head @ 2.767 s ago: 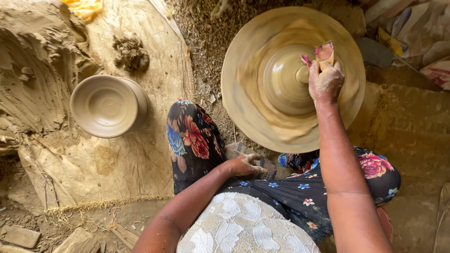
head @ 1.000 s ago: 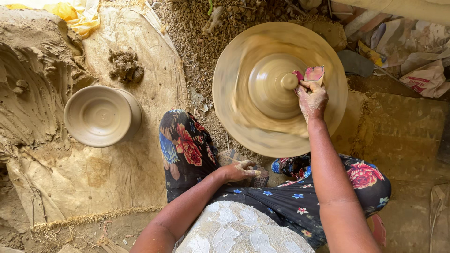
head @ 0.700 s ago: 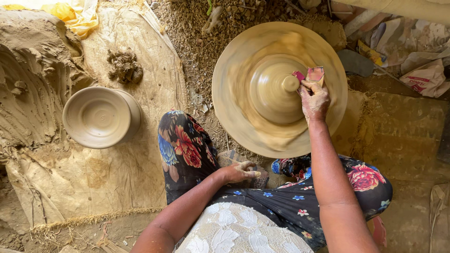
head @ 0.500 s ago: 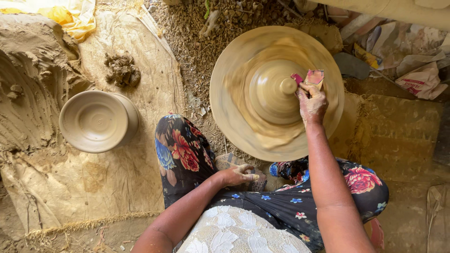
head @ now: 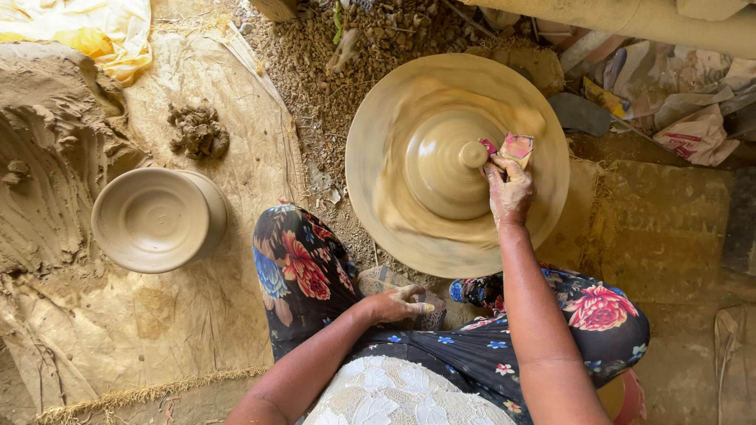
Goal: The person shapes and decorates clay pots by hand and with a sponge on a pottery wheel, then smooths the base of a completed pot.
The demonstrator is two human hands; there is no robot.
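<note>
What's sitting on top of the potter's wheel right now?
On the wheel sits a wet domed clay piece with a small knob. The right hand presses a pink rag against it. The dome's underside is hidden.

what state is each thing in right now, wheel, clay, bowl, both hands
potter's wheel: blurred with spin
clay piece: wet, domed, knob on top
pink scrap: pinched against the clay
right hand: muddy, gripping the pink scrap
left hand: muddy, resting by the knee
clay bowl: upright, empty

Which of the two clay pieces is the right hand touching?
The domed clay piece on the blurred wheel; the right hand presses a pinkish scrap against its knob. The finished bowl sits apart on the cloth, untouched.
</note>
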